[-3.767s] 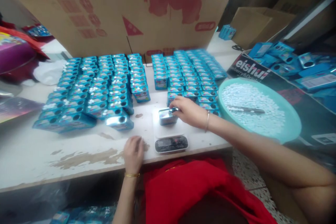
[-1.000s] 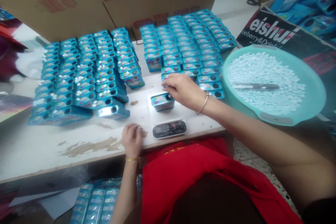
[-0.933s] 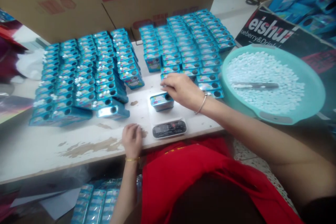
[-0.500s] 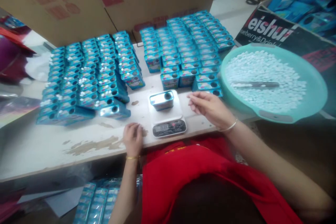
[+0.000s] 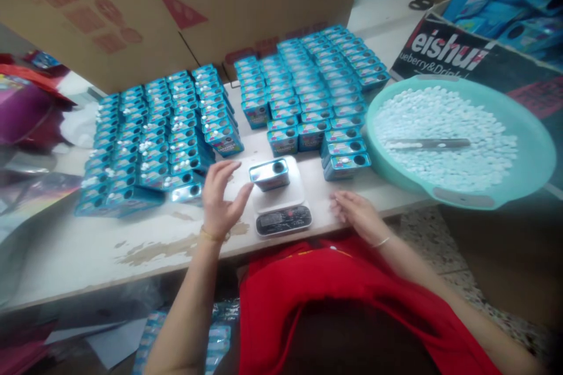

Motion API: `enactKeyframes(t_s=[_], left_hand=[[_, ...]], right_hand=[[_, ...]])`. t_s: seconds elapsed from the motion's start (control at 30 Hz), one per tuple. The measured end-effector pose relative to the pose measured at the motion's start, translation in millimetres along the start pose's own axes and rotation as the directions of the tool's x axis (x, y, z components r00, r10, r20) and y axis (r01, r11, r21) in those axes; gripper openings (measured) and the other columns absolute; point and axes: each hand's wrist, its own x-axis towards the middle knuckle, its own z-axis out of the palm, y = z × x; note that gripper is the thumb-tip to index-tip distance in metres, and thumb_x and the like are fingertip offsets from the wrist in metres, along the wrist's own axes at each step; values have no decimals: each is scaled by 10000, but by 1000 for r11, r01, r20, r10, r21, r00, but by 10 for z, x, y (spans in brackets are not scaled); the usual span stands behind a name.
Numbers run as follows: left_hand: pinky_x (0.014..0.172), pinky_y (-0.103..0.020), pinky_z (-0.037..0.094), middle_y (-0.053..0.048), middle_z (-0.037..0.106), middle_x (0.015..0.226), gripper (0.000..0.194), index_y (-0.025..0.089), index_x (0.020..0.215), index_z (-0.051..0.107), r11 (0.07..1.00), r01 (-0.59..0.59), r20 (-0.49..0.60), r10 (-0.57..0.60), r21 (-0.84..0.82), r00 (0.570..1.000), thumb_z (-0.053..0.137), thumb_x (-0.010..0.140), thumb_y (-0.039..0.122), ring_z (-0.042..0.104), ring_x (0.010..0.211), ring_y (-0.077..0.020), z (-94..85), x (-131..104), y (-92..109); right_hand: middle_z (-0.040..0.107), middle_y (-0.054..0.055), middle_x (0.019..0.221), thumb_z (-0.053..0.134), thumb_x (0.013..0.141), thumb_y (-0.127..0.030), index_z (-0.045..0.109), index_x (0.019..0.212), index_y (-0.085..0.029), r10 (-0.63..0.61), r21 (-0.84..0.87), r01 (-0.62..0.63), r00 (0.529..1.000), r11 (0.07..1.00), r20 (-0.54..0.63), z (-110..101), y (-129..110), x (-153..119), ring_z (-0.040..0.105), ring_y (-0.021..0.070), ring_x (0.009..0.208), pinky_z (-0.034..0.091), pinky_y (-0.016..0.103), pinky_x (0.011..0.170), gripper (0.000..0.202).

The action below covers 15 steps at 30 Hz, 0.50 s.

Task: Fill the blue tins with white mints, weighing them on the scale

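A small blue tin [image 5: 269, 174] with a silvery lid and a dark round hole stands on a white digital scale [image 5: 284, 208]. Just left of the tin, my left hand [image 5: 221, 198] is open, thumb and fingers spread apart and not touching it. My right hand [image 5: 357, 212] is over the table to the right of the scale, its fingers drawn together; whether anything is between them is hidden. A turquoise basin [image 5: 534, 146] of small white tablets [image 5: 444, 111] is at the right, with a knife-like strip [image 5: 431, 143] lying on them.
Rows of blue tins [image 5: 149, 135] topped with white tablets stand at left. More blue tins [image 5: 308, 94] fill the back middle. A large cardboard box [image 5: 264, 6] rises behind, and a black printed carton [image 5: 444, 50] of blue packs stands behind the basin.
My left hand has risen from the table edge towards the tin, its fingers spreading. My right hand has drawn back towards me, away from the tins.
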Motion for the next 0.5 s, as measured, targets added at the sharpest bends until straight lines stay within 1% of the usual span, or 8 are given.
enactKeyframes(t_s=[0.07,0.1,0.17,0.23,0.3,0.4,0.47,0.5], left_hand=[[973,-400,421,-113,524,1213,539,194,1253,483,999,-50,137,47,18,989,647,792,419,498,1147,-235,27,121,27],[978,-412,412,-115,526,1222,583,196,1280,461,996,-88,226,79,30,971,649,786,440,492,1157,-248,41,171,33],[933,-397,428,-103,573,1160,526,199,1265,471,983,-178,395,148,40,907,613,818,438,529,1087,-240,56,273,28],[863,-355,449,-81,613,1056,377,197,1195,514,973,-226,468,184,35,865,547,871,389,564,972,-208,37,403,0],[838,-337,454,-75,618,1015,316,189,1166,522,973,-221,403,179,60,898,516,889,341,562,922,-195,-12,586,-56],[883,-355,443,-86,602,1066,340,178,1186,504,976,-148,174,119,160,978,515,871,306,547,968,-209,-56,956,-222],[911,-363,435,-94,590,1101,352,168,1171,512,976,-87,87,71,199,994,526,849,310,540,1006,-220,7,1223,-389],[910,-363,436,-96,589,1097,353,164,1154,520,977,-59,88,42,207,995,535,834,312,541,1006,-224,71,1348,-480]], right_hand=[[600,1,682,761,646,-468,621,864,-147,-14,-5,14,1000,1000,-6,10,10,-7,501,69,529,325,180,425,413],[599,2,686,757,650,-475,620,865,-148,-19,-10,19,1000,1000,-7,12,15,-11,501,70,529,322,182,422,415],[594,2,678,748,660,-488,616,859,-146,-18,-24,18,1000,1000,-6,13,23,-16,491,69,514,310,185,414,416],[588,1,656,738,670,-504,609,851,-143,-12,-35,12,1000,999,-4,18,29,-11,470,63,488,297,186,405,424],[587,2,638,733,668,-526,607,844,-139,-14,-42,14,1000,999,-4,30,34,3,456,60,467,293,188,400,444],[586,4,624,726,655,-561,608,822,-138,-26,-48,25,1000,999,-9,53,39,30,447,58,449,291,191,395,470],[588,5,622,720,650,-577,608,805,-140,-31,-48,31,999,998,-13,65,44,47,444,56,441,286,190,389,477],[589,5,621,721,642,-584,610,799,-141,-32,-47,31,999,998,-12,69,48,55,444,56,438,284,189,386,482]])
